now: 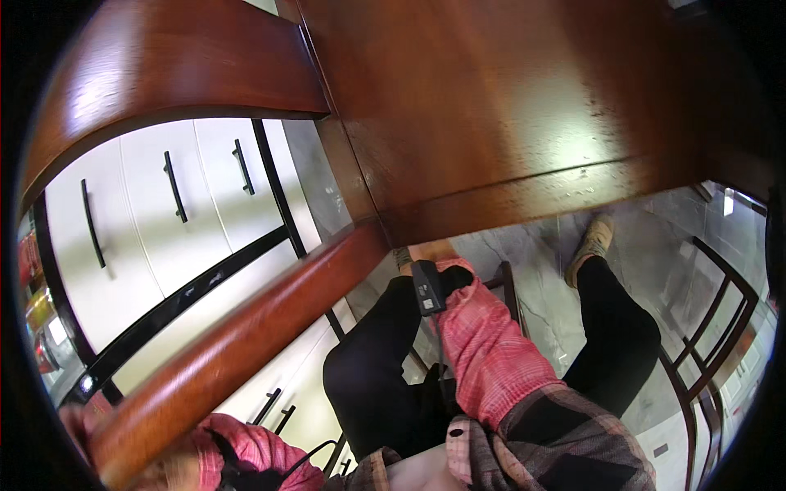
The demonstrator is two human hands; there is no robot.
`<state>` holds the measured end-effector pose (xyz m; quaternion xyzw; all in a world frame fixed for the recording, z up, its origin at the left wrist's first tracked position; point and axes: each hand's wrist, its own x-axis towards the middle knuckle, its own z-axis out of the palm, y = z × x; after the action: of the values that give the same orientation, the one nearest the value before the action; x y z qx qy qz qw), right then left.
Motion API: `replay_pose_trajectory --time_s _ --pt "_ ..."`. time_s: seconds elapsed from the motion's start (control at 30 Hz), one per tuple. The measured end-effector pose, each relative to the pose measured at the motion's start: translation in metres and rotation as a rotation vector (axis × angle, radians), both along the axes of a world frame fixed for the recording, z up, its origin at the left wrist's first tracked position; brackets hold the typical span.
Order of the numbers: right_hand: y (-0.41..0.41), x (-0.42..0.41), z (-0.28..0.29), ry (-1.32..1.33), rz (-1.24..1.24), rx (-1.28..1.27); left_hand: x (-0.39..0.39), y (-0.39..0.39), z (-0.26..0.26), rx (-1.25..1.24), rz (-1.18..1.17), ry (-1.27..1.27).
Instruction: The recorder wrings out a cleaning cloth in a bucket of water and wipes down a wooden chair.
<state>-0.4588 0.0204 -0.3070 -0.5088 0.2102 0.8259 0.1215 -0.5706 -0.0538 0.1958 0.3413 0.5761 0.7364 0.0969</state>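
Note:
A polished reddish-brown wooden piece of furniture fills the upper view, with a broad flat panel (pixel 491 110), a curved rail (pixel 184 67) and a long rounded wooden bar (pixel 258 325). The bar runs down to the lower left, where my left hand (pixel 175 471) wraps around its end; fingers show on the far side, blurred. My right hand (pixel 433 250) reaches to the panel's lower edge. Only its wrist area shows, and the fingers are hidden behind the wood. A black device (pixel 428 288) with a cable is strapped at the right wrist, over a pink checked sleeve (pixel 491 344).
White cabinet fronts (pixel 166 202) with black bar handles stand at the left. Dark-framed chairs (pixel 715 331) are at the right, on a grey marble-patterned tile floor (pixel 540 307). My legs are spread, with a beige shoe (pixel 592 245) beneath the panel's edge.

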Motion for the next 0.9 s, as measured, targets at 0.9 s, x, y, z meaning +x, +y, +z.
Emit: replay_pose_trajectory --time_s 0.9 --pt "0.062 0.119 0.233 0.529 0.596 0.403 0.007 0.028 -0.031 0.017 0.086 0.017"
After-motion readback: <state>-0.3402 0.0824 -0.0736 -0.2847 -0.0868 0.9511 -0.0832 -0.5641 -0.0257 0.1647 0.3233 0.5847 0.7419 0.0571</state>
